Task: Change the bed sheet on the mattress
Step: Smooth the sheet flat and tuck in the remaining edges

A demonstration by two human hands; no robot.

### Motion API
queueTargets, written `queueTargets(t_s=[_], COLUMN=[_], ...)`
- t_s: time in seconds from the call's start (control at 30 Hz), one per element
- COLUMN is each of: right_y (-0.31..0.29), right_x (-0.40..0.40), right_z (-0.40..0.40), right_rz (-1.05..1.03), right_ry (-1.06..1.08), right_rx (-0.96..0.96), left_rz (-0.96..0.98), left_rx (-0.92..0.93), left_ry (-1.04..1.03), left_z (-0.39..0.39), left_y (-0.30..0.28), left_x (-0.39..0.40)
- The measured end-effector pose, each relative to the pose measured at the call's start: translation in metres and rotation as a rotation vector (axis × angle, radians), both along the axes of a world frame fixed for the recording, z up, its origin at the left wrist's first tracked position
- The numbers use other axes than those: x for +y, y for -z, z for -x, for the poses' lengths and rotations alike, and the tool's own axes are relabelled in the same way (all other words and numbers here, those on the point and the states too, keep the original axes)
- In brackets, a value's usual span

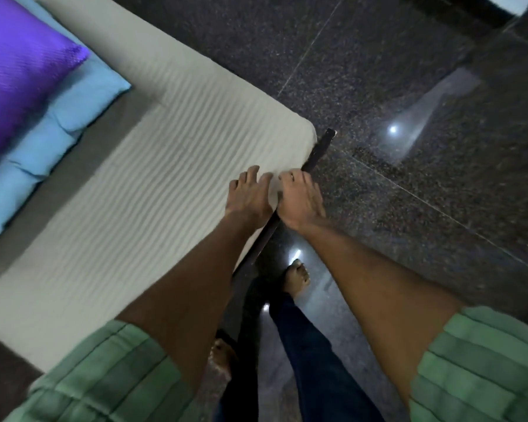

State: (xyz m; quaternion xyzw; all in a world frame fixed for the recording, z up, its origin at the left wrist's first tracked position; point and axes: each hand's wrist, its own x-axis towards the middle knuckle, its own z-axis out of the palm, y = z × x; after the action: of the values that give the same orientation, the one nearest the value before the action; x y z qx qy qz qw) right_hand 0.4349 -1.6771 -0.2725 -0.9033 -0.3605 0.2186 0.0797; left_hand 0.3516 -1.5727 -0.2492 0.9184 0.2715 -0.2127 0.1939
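Sleeves: at the bottom of the frame, your two green checked short sleeves sit at lower left and lower right, with bare forearms reaching up toward the centre.
Legs: between your arms, your dark blue trouser leg runs down to a bare foot on the floor; a second bare foot shows lower left of it, partly hidden.
Left hand: your left hand lies at the centre of the frame on the near edge of the sheet, fingers spread and bent down onto the cloth; motion blur means you cannot tell whether they pinch it.
Right hand: your right hand sits just beside the left, at the mattress edge, fingers curled over the edge of the sheet and gripping it.
Bed sheet: the cream ribbed fabric bed sheet covers the mattress from lower left up to the upper middle, its corner rounded just above your hands.
Bed frame: a dark narrow bed frame rail pokes out under the mattress corner, running down past your right hand.
Pillows: in the upper left, a shiny purple pillow lies on a light blue pillow.
Floor: dark speckled polished stone floor fills the right and top, with bright light reflections.
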Motion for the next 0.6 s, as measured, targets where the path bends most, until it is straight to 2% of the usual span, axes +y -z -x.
queueTargets(t_s=[0.23, 0.6], right_y=[-0.107, -0.248], right_x=[-0.009, -0.053], right_z=[0.124, 0.337], right_rz=[0.017, -0.096], right_ry=[-0.037, 0.173], right_rx=[0.066, 0.085], left_rz=[0.019, -0.029], left_rx=[-0.099, -0.255], left_ry=[-0.148, -0.167], left_z=[0.124, 0.336], left_y=[-0.091, -0.235], left_x=[-0.021, -0.05])
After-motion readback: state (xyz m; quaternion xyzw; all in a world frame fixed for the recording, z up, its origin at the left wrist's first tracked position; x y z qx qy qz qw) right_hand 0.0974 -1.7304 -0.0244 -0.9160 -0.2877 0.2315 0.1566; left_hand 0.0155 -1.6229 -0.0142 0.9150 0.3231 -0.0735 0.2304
